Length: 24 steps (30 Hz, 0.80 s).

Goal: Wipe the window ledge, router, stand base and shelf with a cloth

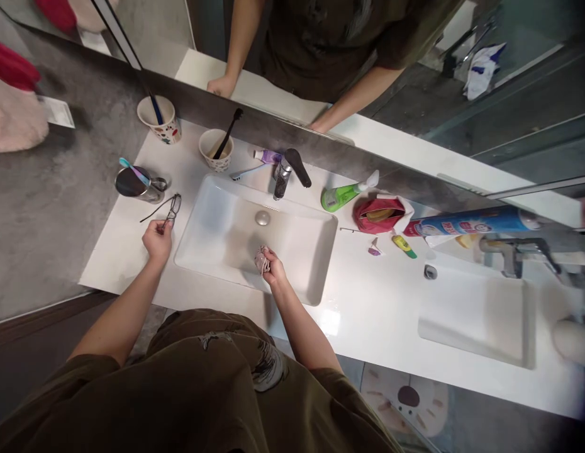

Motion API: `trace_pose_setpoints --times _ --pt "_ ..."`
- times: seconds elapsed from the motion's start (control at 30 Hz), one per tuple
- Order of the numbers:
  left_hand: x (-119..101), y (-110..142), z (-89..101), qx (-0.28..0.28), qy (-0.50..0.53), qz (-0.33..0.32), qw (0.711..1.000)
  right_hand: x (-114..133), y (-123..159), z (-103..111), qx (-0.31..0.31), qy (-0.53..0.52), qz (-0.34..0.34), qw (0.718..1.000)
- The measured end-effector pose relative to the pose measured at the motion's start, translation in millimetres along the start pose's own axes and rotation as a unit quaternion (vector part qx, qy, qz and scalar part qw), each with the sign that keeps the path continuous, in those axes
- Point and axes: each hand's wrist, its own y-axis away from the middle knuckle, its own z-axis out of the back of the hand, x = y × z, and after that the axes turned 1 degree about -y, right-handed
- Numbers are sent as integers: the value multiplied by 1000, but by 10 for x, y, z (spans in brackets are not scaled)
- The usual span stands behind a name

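Mirror [316,119] spans the wall beyond both hands. White counter [368,302] is under them. Near basin [297,251] sits below the right hand [276,270] and to the right of the left hand [158,242]; second basin [476,314] well off to the right hand's right.

Blue-red pack [481,221] lies far right of the right hand, along the wall. Metal mug [148,194] is just beyond the left hand, slightly left, with a toothbrush [134,171] leaning in it. Paper cup [219,163] is beyond and right of the left hand, its black brush [228,135] propped upright-ish, likely to keep bristles off the counter. Faucet [283,176] beyond right hand, spout over basin.

Left hand: fingers closed, pinching glasses [173,211] low, lenses above the fingers; probably keeps skin off the glass. Right hand: fingers curled round a crumpled pinkish bundle [262,259], held over the basin, presumably so drips land there.

Hard to make out: the bundle's material, whether it's wet, and its palm side. Left fingertips mostly hide the lower glasses; can't tell exactly which part they grip. Far right end of counter is blurred.
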Motion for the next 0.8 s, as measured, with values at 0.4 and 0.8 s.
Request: trace_pose_setpoints --times 0.4,0.8 --pt "-233 568 -1015 332 -81 -290 894 -7 -603 96 -209 443 183 852" --pt "-371 682 -2224 465 -57 -209 858 184 -1001 294 -19 642 200 739"
